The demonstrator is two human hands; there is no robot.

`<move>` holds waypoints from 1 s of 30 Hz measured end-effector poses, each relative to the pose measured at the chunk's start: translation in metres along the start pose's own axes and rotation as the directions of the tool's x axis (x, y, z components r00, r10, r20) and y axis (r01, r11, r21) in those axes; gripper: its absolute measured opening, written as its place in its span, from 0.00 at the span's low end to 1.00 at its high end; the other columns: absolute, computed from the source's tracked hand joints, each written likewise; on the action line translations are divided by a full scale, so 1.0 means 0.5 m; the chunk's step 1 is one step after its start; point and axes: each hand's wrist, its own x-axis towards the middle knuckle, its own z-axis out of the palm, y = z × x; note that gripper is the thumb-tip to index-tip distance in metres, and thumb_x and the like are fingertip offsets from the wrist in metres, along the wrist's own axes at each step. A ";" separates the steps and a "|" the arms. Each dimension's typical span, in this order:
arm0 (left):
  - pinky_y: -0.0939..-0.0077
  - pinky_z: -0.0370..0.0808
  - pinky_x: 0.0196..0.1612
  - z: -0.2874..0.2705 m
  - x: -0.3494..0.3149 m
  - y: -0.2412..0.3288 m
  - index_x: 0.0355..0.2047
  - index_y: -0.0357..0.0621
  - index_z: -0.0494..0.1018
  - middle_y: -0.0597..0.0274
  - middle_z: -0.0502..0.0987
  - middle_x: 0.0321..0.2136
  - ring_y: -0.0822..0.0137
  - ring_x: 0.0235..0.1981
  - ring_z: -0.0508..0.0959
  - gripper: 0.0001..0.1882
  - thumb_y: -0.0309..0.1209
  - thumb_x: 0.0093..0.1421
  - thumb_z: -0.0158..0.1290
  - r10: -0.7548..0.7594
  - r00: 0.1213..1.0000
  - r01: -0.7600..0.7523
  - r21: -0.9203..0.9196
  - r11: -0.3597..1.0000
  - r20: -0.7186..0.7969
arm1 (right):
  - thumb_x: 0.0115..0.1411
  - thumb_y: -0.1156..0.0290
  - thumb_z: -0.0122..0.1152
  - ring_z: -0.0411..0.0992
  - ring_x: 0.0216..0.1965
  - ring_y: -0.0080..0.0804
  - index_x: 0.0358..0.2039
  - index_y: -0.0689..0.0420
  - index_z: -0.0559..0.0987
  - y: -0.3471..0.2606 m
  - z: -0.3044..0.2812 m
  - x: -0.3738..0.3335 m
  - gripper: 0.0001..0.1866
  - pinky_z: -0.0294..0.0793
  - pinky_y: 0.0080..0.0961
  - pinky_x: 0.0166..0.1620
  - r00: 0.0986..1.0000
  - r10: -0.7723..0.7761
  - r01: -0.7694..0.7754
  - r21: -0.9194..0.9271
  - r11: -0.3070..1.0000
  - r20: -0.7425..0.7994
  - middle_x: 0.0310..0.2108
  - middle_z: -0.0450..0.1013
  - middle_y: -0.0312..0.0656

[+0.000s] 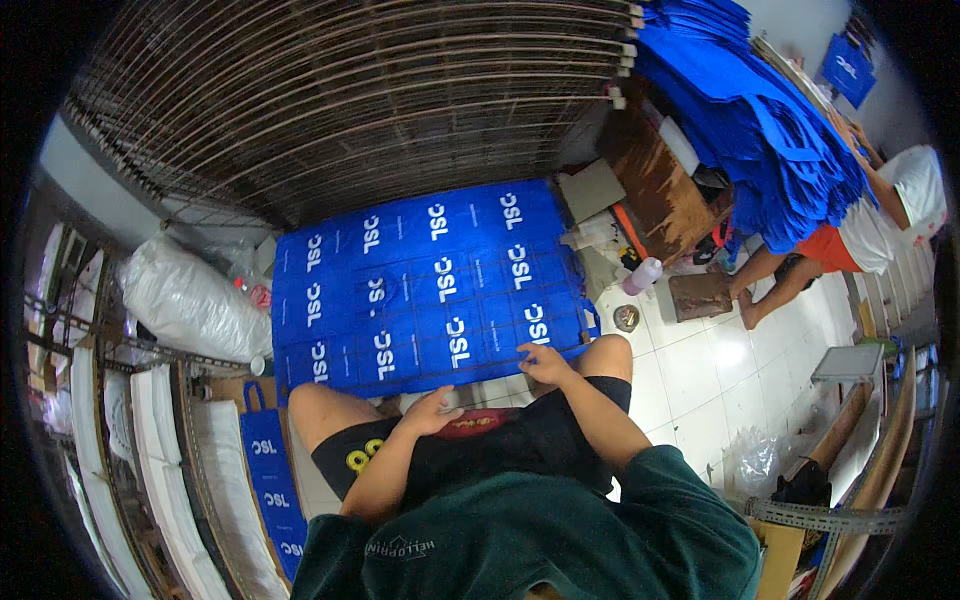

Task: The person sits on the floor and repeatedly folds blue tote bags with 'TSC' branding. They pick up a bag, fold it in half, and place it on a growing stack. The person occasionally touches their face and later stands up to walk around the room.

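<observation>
Twelve large white marks (447, 280) show in the head view, spread over the blue fabric pieces (410, 305) that lie at the low, near side of the wire rack (360, 100). Every big mark looks complete, so the printing on this layer seems to be done; whether the ink is dry cannot be told. Judging by how things lie, clearing the layer is the part left, since it covers its place almost edge to edge and no piece is lifted. A large blue pile (760, 120) to the right of the rack may be finished work, with a co-worker (865, 235) beside it.

The layer's long axis runs left to right along the rack's near side, its right end slanting slightly farther away. The marks are turned across that, their length pointing toward the rack.

Both grips are released: the left hand (430, 413) and right hand (545, 366) are on the near side of the rack, fingers loosely spread, nothing visible in them. Whether the right fingertips touch the fabric cannot be told.
</observation>
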 end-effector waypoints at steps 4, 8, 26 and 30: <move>0.68 0.70 0.43 -0.001 -0.003 0.006 0.55 0.42 0.59 0.46 0.72 0.41 0.56 0.40 0.75 0.38 0.49 0.49 0.55 0.011 1.000 -0.011 -0.037 0.999 -0.016 | 0.49 0.65 0.60 0.73 0.36 0.37 0.46 0.50 0.71 -0.023 -0.045 -0.034 0.22 0.70 0.31 0.40 0.985 -0.069 0.098 0.191 0.977 -0.156 0.31 0.75 0.42; 0.68 0.71 0.42 -0.007 0.001 0.016 0.54 0.42 0.60 0.47 0.73 0.39 0.57 0.38 0.75 0.38 0.49 0.48 0.57 0.009 1.000 -0.009 0.010 1.000 -0.002 | 0.49 0.66 0.59 0.74 0.33 0.38 0.43 0.51 0.74 0.014 -0.047 -0.035 0.19 0.72 0.32 0.38 0.949 -0.039 0.109 0.210 0.972 -0.314 0.31 0.75 0.45; 0.65 0.69 0.46 -0.008 -0.009 0.041 0.56 0.45 0.57 0.44 0.71 0.43 0.54 0.45 0.73 0.37 0.48 0.49 0.55 0.018 0.998 -0.018 0.005 1.000 0.057 | 0.43 0.53 0.56 0.62 0.49 0.54 0.46 0.48 0.72 0.013 -0.191 -0.167 0.28 0.65 0.45 0.50 0.720 0.324 -0.479 -0.101 0.872 -0.614 0.49 0.63 0.51; 0.66 0.69 0.46 0.003 -0.001 0.012 0.56 0.49 0.57 0.52 0.72 0.40 0.57 0.42 0.73 0.37 0.51 0.50 0.54 0.078 0.996 -0.079 0.050 0.996 0.033 | 0.43 0.49 0.55 0.64 0.46 0.55 0.44 0.48 0.73 0.043 -0.196 -0.130 0.28 0.68 0.49 0.45 0.725 0.367 -0.558 -0.183 0.810 -0.583 0.44 0.66 0.51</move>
